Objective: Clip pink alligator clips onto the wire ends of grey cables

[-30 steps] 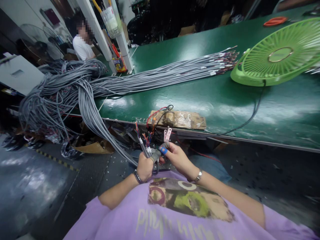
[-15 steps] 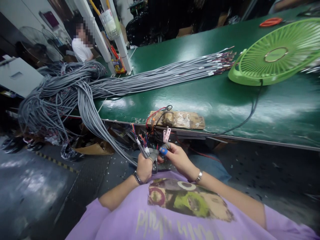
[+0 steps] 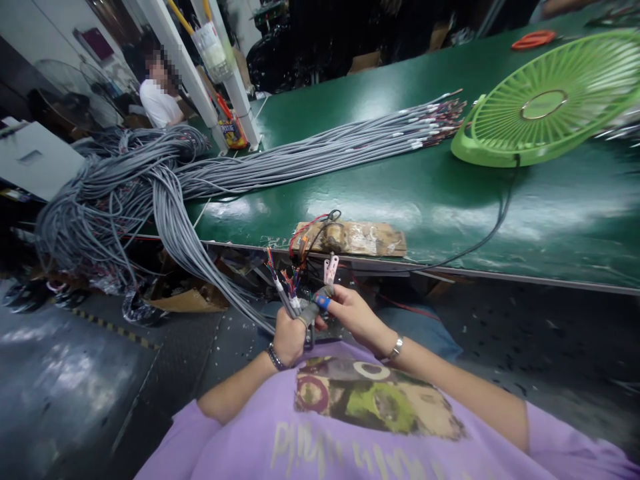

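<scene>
Grey cables (image 3: 285, 299) are gripped in the left hand (image 3: 290, 336); any hold by the right hand (image 3: 350, 313) cannot be told. Probably springy, best held below the delicate wire ends (image 3: 273, 268).

green fan (image 3: 544, 105): cropped at right | right fingers (image 3: 339, 308): grip indiscernible

Here are the wearer's two grips (image 3: 290, 337) (image 3: 357, 320), one pink clip (image 3: 331, 271) and one green fan (image 3: 544, 105).

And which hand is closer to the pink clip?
The right: the right hand is just below the pink clip. The left hand is farther, down and to the left, holding grey cables.
</scene>
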{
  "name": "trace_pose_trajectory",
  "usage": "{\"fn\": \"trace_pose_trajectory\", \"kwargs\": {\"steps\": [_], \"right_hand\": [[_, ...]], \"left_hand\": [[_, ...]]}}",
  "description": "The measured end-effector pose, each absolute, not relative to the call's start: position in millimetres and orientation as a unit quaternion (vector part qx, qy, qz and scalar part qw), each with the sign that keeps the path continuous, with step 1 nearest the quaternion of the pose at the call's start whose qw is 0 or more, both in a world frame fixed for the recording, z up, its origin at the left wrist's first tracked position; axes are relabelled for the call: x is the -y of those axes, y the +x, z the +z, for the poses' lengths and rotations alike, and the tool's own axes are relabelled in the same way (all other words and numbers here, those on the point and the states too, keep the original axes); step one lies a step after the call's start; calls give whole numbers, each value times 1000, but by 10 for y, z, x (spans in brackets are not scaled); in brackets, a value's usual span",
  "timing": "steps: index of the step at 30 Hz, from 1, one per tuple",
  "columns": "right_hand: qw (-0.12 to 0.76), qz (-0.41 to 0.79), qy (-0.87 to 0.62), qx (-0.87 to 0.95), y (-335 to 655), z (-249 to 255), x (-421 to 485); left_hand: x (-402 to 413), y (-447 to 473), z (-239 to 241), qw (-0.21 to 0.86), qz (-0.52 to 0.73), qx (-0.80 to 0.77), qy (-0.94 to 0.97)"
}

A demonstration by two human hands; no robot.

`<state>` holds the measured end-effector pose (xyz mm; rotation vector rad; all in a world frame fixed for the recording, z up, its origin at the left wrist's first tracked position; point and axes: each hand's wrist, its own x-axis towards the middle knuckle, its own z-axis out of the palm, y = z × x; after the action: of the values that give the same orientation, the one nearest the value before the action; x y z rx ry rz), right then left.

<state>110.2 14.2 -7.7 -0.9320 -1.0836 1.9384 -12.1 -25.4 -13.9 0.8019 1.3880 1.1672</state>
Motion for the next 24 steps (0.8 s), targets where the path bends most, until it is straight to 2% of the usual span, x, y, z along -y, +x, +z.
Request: {"fn": "trace_pose_trajectory", "kwargs": {"steps": [7,15,24], "right_hand": [[373,736,-416,382,1076,-119,-104],[451,728,-423,297,1234,-272,-249],[366,801,-369,297,1228,25,-564]], "left_hand": [[236,-93,-123,533,513,-602,301],[244,-163,21,594,497,-572,270],[71,-172,176,733,417,-478,246]]}}
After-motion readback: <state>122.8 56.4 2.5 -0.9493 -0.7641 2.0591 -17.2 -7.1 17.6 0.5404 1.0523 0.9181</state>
